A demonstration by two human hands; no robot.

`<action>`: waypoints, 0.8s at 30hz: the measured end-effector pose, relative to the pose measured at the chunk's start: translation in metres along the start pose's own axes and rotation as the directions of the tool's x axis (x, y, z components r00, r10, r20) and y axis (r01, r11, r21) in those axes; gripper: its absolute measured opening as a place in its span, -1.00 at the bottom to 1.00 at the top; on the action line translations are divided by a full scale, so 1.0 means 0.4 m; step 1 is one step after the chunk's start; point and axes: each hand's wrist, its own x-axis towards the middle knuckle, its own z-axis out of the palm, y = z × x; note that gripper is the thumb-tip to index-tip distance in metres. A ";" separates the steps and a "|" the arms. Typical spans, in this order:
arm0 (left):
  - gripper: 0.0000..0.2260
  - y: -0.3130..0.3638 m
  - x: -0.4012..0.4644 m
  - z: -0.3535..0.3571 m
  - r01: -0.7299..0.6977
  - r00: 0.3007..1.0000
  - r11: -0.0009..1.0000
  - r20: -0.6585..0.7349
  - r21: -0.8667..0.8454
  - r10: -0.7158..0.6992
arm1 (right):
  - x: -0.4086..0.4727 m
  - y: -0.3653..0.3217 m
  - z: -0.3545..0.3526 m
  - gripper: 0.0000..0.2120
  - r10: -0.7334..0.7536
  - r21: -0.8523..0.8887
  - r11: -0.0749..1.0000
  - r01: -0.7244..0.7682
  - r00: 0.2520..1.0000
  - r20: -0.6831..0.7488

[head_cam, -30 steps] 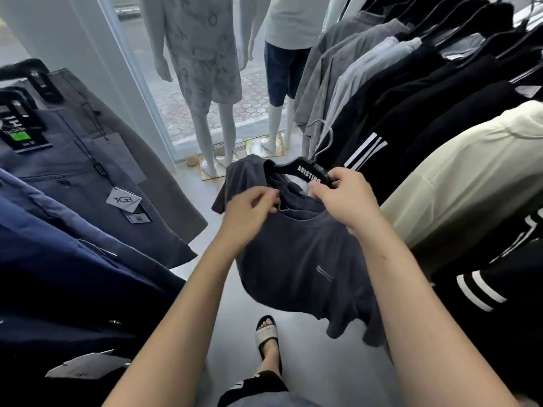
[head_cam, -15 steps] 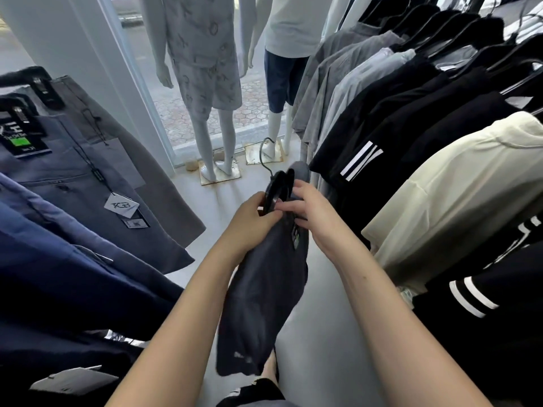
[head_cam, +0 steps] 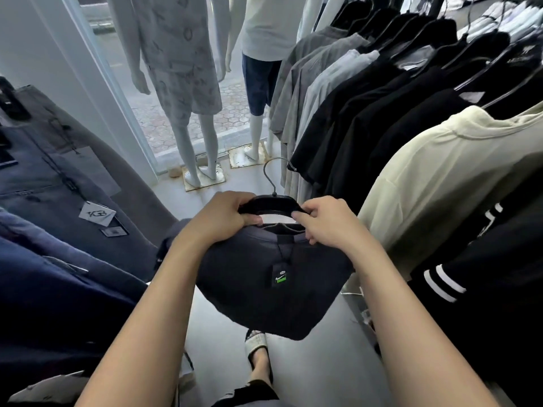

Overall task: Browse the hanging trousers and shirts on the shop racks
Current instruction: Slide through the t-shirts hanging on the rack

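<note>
A dark grey T-shirt [head_cam: 264,301] on a black hanger [head_cam: 271,204] is held off the rack in the aisle, its back towards me, a small black and green tag [head_cam: 280,276] dangling from the collar. My left hand [head_cam: 224,218] grips the hanger's left end and the shirt's shoulder. My right hand [head_cam: 329,223] grips the hanger's right end at the collar. Shirts hang on the right rack: grey ones [head_cam: 311,83], black ones [head_cam: 390,113], a cream one [head_cam: 446,177]. Trousers [head_cam: 58,183] hang on the left, one with a white label [head_cam: 97,213].
Two mannequins [head_cam: 182,69] stand on plates by the shop window ahead. A white pillar [head_cam: 58,63] rises at the left. The grey floor aisle [head_cam: 317,374] runs between the racks, with my sandalled foot [head_cam: 258,351] on it.
The shirt has been turned from edge-on to flat, back side facing me. Both hands moved apart to the hanger's two ends, and the view shifted slightly.
</note>
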 end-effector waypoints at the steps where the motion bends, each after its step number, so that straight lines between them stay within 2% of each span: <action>1: -0.90 0.006 0.003 0.001 -0.011 1.000 1.000 -0.020 0.002 0.011 | -0.007 0.004 -0.010 -0.77 0.006 0.017 1.000 -0.006 1.000 0.008; 5: -0.91 0.036 0.015 0.007 -0.072 0.997 0.996 -0.003 0.059 0.072 | -0.031 0.017 -0.039 -0.84 0.052 0.078 0.996 -0.051 0.999 -0.015; 8: -0.91 0.066 0.027 0.007 -0.127 0.992 0.988 0.022 0.085 0.126 | -0.052 0.029 -0.070 -0.78 0.069 0.142 0.987 -0.070 0.998 0.009; 9: -0.92 0.076 0.031 0.006 -0.138 0.990 0.987 0.023 0.086 0.137 | -0.060 0.035 -0.087 -0.74 0.071 0.165 0.984 -0.064 0.997 -0.035; 11: -0.94 0.097 0.039 0.004 -0.158 0.987 0.984 0.013 0.085 0.158 | -0.070 0.054 -0.128 -0.63 0.100 0.186 0.981 -0.047 0.953 -0.286; 13: -0.95 0.121 0.046 0.004 -0.176 0.984 0.983 -0.006 0.060 0.176 | -0.075 0.079 -0.172 -0.47 0.185 0.243 0.968 -0.063 0.833 -0.521; 14: -0.90 0.134 0.050 0.005 -0.187 0.982 0.981 -0.014 0.042 0.188 | -0.075 0.094 -0.190 -0.39 0.230 0.285 0.956 -0.074 0.793 -0.565; 16: -0.80 0.164 0.059 0.013 -0.216 0.976 0.976 -0.019 0.033 0.217 | -0.068 0.116 -0.219 -0.31 0.297 0.378 0.921 -0.094 0.797 -0.526; 19: -0.92 0.207 0.085 0.038 -0.236 0.971 0.971 -0.014 0.043 0.237 | -0.047 0.117 -0.258 -0.46 0.334 0.489 0.863 -0.131 0.874 -0.354; 24: -0.91 0.285 0.136 0.084 -0.291 0.956 0.957 -0.043 0.021 0.291 | -0.049 0.125 -0.299 -0.49 0.283 0.333 0.924 -0.186 0.919 -0.273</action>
